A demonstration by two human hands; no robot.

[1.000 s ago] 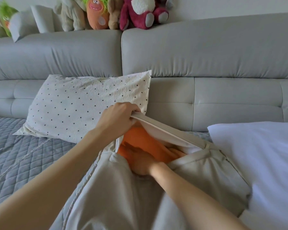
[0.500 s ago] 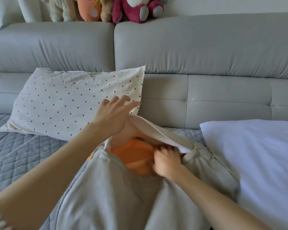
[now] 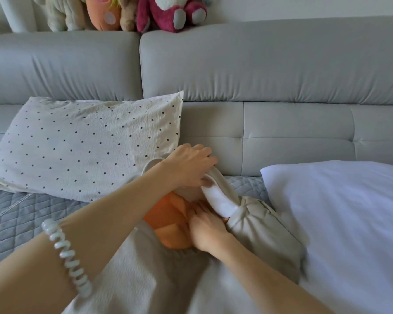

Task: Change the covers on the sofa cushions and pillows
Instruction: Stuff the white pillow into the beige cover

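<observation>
**At the mouth of the cover: orange cushion half in, both hands on soft cloth**

At the open end of the beige cover [image 3: 159, 275], my left hand [image 3: 188, 165] curls its fingers over the far lip of the opening and holds it lifted, so the pale lining of the hem turns outward. My right hand [image 3: 208, 227] is at the near side of that mouth, fingers curled against the orange cushion [image 3: 168, 220] where it meets the cover; whether it pinches the orange cloth or only presses on it, I cannot tell, since the fingertips are tucked out of sight.

The cushion sits partly inside the cover, in the middle of the seat in front of me, with its orange face showing through the gap between my hands. I judge it light and squashy: it will fold and bunch rather than slide as one piece, so I would work it at the corners, not the middle. The cover is limp, slightly rough fabric that gathers in wrinkles at the right of the opening. It should grip well, and the stitched hem is the firm part to hold, since a pull elsewhere would only stretch slack cloth.

A spiral band [image 3: 66, 257] circles my left forearm. Left of my hands a dotted pillow [image 3: 82, 146] leans against the grey sofa back [image 3: 270, 64]; to the right lies a plain white pillow [image 3: 340, 214]. Both rest on a quilted grey throw [image 3: 16, 214]. Plush toys [image 3: 168, 13] line the top of the sofa, far from me.
</observation>
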